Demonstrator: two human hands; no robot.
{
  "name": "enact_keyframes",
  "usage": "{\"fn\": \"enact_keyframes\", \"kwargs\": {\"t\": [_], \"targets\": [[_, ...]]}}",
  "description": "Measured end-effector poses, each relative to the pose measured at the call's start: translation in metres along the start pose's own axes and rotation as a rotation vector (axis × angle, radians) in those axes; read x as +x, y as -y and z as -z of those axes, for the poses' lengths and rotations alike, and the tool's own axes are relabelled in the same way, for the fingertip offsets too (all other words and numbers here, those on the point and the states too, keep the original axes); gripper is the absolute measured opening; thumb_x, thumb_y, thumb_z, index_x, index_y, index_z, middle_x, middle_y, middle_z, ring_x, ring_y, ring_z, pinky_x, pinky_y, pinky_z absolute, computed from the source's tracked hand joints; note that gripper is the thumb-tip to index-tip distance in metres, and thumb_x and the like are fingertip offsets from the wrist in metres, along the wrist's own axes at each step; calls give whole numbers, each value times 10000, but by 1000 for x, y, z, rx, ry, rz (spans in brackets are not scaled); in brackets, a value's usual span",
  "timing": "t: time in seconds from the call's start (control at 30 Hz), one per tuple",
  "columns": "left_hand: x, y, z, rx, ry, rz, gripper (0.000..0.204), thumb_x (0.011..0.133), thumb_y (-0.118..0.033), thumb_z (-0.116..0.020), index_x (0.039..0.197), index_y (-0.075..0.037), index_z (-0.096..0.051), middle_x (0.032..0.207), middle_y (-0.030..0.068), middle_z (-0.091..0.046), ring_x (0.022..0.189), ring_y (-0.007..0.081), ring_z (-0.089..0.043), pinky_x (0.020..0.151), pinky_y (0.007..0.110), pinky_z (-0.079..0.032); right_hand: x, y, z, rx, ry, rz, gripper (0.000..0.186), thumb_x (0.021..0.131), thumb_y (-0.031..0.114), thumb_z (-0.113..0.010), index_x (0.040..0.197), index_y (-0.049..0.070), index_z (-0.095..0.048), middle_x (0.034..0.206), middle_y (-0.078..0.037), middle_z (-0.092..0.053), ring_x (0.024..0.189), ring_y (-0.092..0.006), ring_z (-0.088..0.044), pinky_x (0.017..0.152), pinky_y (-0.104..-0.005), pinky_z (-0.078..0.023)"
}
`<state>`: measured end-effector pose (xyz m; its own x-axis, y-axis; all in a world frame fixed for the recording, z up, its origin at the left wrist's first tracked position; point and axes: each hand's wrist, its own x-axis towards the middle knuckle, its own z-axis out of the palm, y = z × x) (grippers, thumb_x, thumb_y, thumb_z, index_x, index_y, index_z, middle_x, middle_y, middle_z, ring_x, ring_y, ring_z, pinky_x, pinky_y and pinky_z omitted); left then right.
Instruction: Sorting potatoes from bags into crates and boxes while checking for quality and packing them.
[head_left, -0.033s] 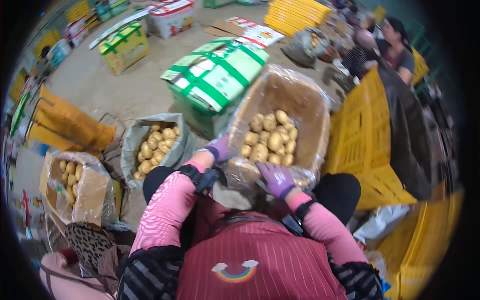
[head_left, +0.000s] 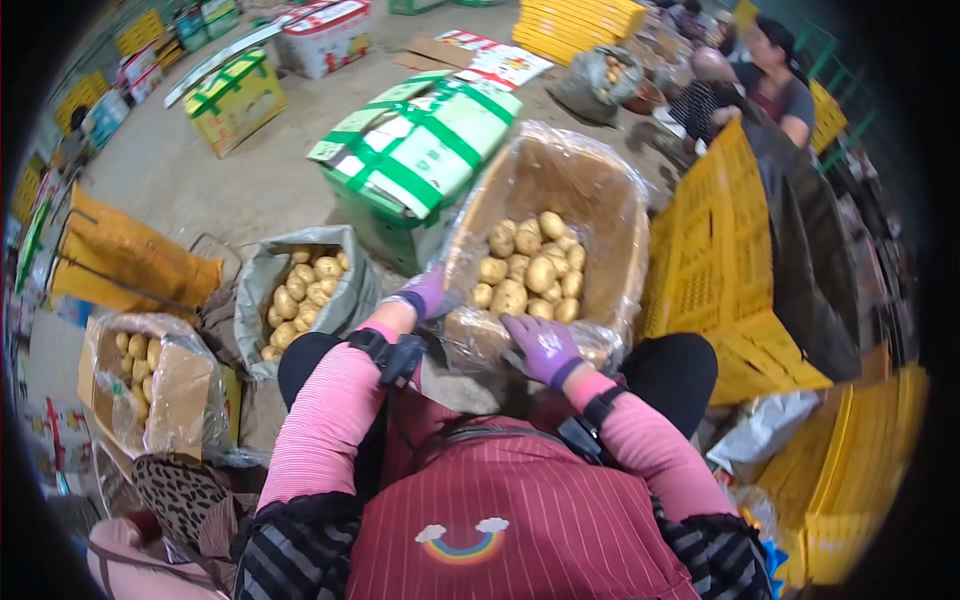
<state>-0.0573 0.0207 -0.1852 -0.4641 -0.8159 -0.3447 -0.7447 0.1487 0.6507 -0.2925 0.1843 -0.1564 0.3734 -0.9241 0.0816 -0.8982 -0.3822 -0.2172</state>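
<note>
In front of me a cardboard box (head_left: 607,190) lined with clear plastic holds several potatoes (head_left: 540,272) at its near end. My left hand (head_left: 425,292), in a purple glove, is closed on the box's left side near the front corner. Over the near rim lies my right hand (head_left: 545,350), also gloved in purple, with its fingers curled on the plastic-covered edge. The undersides of both hands are hidden. Left of the box, a grey-green sack (head_left: 355,268) stands with its mouth wide, full of potatoes.
A green-taped carton (head_left: 425,140) stands against the box's far left side. Yellow crates (head_left: 705,260) with dark cloth rise close on the right. Another plastic-lined box (head_left: 190,395) with potatoes sits at the left, near an orange bag (head_left: 130,250). A person (head_left: 775,80) sits at the far right.
The whole view has shifted slightly, so the scene lies a little further left in the picture. Both hands stay on the box.
</note>
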Motion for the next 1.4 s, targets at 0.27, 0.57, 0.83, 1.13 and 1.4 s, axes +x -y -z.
{"fn": "enact_keyframes", "kwargs": {"t": [0.27, 0.57, 0.83, 1.13, 1.4], "targets": [[-7, 21, -72, -236, -389, 47, 635, 866, -323, -723, 1343, 46, -523, 1195, 197, -676, 1040, 275, -669, 902, 388, -536, -18, -3, 3, 45, 10, -76, 596, 818, 409, -701, 1317, 124, -541, 1068, -131, -679, 973, -323, -675, 823, -477, -515], [-9, -21, -109, -1568, -332, 370, 550, 913, -210, -623, 1389, 10, -458, 1215, 205, -630, 1026, 339, -658, 920, 460, -543, -83, -39, 18, -98, -52, -255, 452, 810, 363, -728, 1178, 142, -587, 946, -60, -645, 891, -274, -637, 812, -432, -463], [73, -92, -104, -1498, -561, 217, 467, 888, -135, -583, 1319, 19, -492, 1142, 158, -625, 974, 293, -645, 841, 410, -555, -62, -108, 37, -59, -160, -318, 355, 854, 360, -676, 1139, 153, -631, 903, -52, -611, 884, -261, -617, 819, -443, -459], [258, -175, -59, -1414, -328, 185, 516, 986, -314, -546, 1390, 1, -484, 1161, 205, -661, 1024, 331, -679, 861, 486, -587, 37, -275, 41, -231, -294, -461, 524, 806, 370, -753, 1268, 164, -617, 1021, -80, -640, 996, -290, -610, 900, -457, -445], [323, -226, 13, -688, 164, -204, 588, 988, -333, -626, 1443, 2, -463, 1356, 177, -599, 1292, 236, -532, 1081, 379, -424, 164, -457, 69, -403, -24, -786, 666, 832, 375, -726, 1418, 151, -499, 1315, -141, -615, 1188, -351, -602, 1010, -475, -464]]}}
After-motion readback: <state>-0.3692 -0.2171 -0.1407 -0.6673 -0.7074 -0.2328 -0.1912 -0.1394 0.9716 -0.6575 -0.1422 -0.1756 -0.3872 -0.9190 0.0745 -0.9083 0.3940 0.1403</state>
